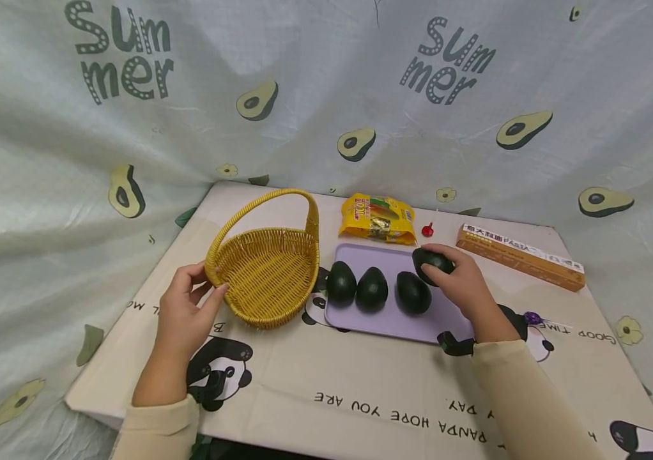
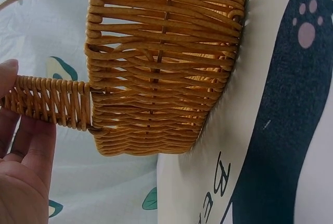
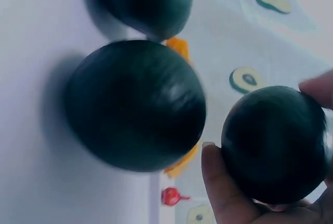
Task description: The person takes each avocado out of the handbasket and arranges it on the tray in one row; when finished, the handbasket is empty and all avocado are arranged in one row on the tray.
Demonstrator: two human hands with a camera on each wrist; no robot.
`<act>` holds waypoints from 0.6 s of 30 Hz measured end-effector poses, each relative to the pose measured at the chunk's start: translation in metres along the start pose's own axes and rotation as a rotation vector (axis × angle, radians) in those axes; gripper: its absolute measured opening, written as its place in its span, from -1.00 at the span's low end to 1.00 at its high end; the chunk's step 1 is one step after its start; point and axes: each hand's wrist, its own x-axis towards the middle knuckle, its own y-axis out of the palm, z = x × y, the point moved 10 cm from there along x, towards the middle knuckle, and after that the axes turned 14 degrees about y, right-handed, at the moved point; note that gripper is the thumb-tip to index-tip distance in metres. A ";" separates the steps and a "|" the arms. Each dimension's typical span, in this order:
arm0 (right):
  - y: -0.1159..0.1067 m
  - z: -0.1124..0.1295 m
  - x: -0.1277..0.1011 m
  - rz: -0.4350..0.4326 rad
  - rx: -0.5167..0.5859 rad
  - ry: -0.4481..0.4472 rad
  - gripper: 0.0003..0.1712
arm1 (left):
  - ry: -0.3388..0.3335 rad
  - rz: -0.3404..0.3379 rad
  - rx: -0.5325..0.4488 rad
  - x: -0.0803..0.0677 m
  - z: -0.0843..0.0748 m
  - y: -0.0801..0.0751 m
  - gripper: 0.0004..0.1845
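My left hand grips the lower end of the handle of a yellow wicker basket on the table. In the left wrist view, the thumb and fingers pinch the woven handle from both sides. With my right hand I hold a dark green avocado above the right part of a lilac tray. The right wrist view shows the held avocado between thumb and fingers. Below it on the tray lie three more avocados, the nearest one a little apart from the other two.
Behind the tray lie a yellow snack packet and a small red object. A long pasta box lies at the back right. A purple-headed lollipop-like item lies right of my wrist. A printed curtain hangs behind the table.
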 end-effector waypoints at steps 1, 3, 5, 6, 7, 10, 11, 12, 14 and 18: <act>-0.002 -0.003 0.000 -0.008 -0.013 0.002 -0.39 | 0.004 -0.002 -0.004 0.000 0.000 0.000 -0.49; -0.004 -0.010 -0.001 -0.018 -0.028 0.015 -0.34 | 0.010 -0.006 -0.009 0.000 0.000 0.000 -0.49; -0.006 -0.019 -0.002 -0.029 -0.038 0.038 -0.29 | 0.012 -0.009 -0.014 0.000 0.000 0.000 -0.49; -0.007 -0.023 -0.002 -0.035 -0.042 0.046 -0.28 | 0.012 -0.010 -0.016 0.000 0.001 0.000 -0.49; -0.007 -0.027 -0.003 -0.041 -0.043 0.053 -0.27 | 0.011 -0.010 -0.018 0.000 0.001 0.000 -0.49; -0.009 -0.036 -0.005 -0.065 -0.043 0.060 -0.26 | 0.005 -0.012 -0.021 0.001 0.001 0.000 -0.49; -0.009 -0.039 -0.006 -0.072 -0.047 0.055 -0.25 | 0.002 -0.012 -0.020 0.001 0.001 0.000 -0.49; -0.009 -0.041 -0.007 -0.077 -0.053 0.047 -0.26 | 0.000 -0.013 -0.022 0.001 0.000 0.000 -0.49; -0.007 -0.044 -0.008 -0.087 -0.074 0.035 -0.27 | -0.002 -0.014 -0.023 0.001 0.000 0.000 -0.49; 0.001 -0.048 -0.009 -0.093 -0.116 0.027 -0.29 | 0.000 -0.019 -0.026 0.001 0.000 0.001 -0.49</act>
